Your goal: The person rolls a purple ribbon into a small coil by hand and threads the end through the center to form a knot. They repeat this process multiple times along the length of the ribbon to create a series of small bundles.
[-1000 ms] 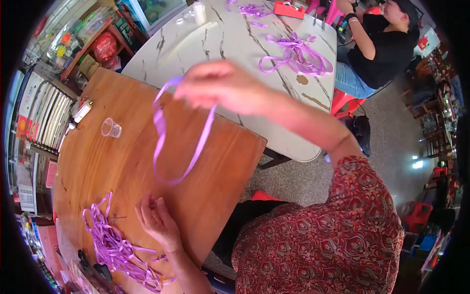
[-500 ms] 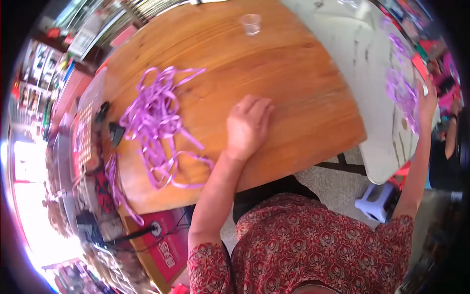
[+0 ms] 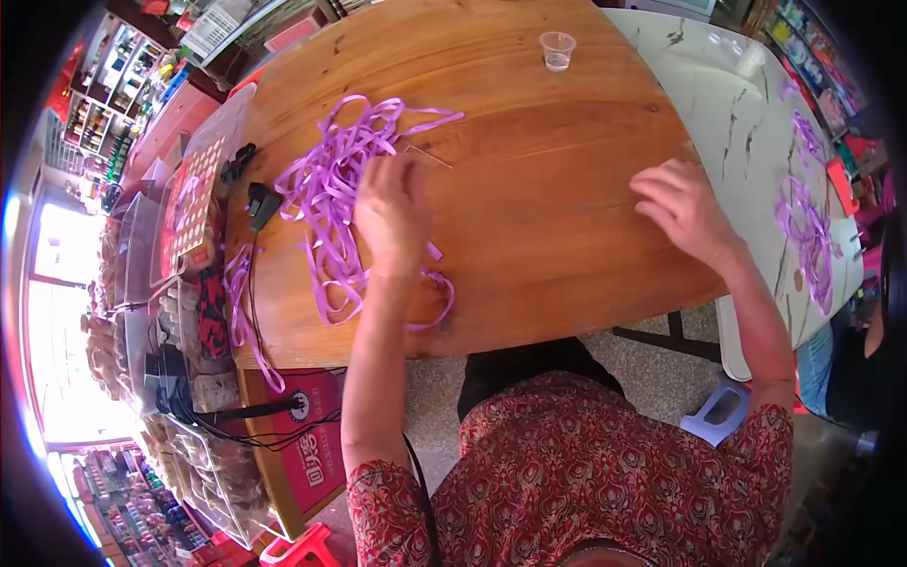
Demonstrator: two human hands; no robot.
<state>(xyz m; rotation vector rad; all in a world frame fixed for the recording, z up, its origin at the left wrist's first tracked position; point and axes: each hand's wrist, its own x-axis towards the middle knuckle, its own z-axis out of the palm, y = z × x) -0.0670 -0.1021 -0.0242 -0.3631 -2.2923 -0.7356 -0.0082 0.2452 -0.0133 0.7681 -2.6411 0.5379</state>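
A tangled heap of purple ribbon (image 3: 331, 180) lies on the left half of the wooden table. My left hand (image 3: 389, 213) is over the right side of this heap, its fingers curled together and slightly blurred; what they hold, if anything, is hidden. Just beyond its fingertips is a thin metal pin-like piece (image 3: 430, 156), too small to name surely. My right hand (image 3: 688, 210) hovers near the table's right edge, fingers stretched out and a little apart, with nothing in them. More purple ribbon (image 3: 808, 246) lies on the white marbled table to the right.
A clear plastic cup (image 3: 557, 52) stands at the far side of the wooden table (image 3: 548, 255). Black clips (image 3: 263, 203) and a cable are at its left edge, beside boxes and bins. A light blue stool (image 3: 718, 413) is below the right arm. Another person sits at far right.
My right hand has come back from the ribbon on the white table to above the wooden table. My left hand has moved left to the ribbon heap. The view has shifted.
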